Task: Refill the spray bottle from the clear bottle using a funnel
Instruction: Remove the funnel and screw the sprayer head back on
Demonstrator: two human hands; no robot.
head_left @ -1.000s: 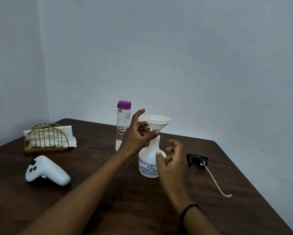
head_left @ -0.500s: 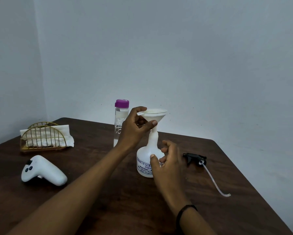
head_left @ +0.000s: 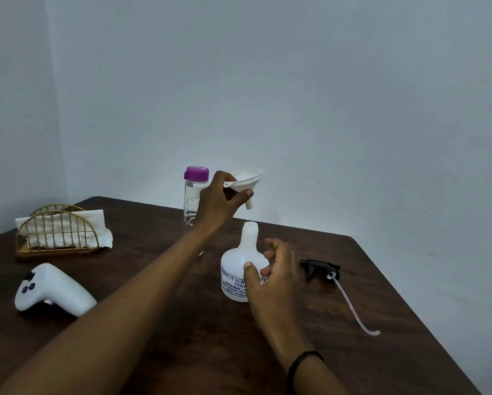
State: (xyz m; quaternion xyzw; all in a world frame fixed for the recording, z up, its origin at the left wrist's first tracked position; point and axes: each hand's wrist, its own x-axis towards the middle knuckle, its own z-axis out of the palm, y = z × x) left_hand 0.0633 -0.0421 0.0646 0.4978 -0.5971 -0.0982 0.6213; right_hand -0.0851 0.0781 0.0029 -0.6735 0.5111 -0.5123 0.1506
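The white spray bottle stands uncapped mid-table with its neck open. My right hand grips its body, thumb on the label. My left hand holds the white funnel tilted in the air, above and slightly left of the bottle's neck, clear of it. Behind my left hand stands the clear bottle with a purple cap, partly hidden by my wrist. The black spray head with its dip tube lies on the table to the right.
A white handheld controller lies at the front left. A gold wire napkin holder with white napkins sits at the back left. The dark wooden table meets bare walls; its right edge runs diagonally.
My left hand took hold of the funnel and lifted it out of the spray bottle's neck, tilting it. My right hand closed onto the spray bottle's body.
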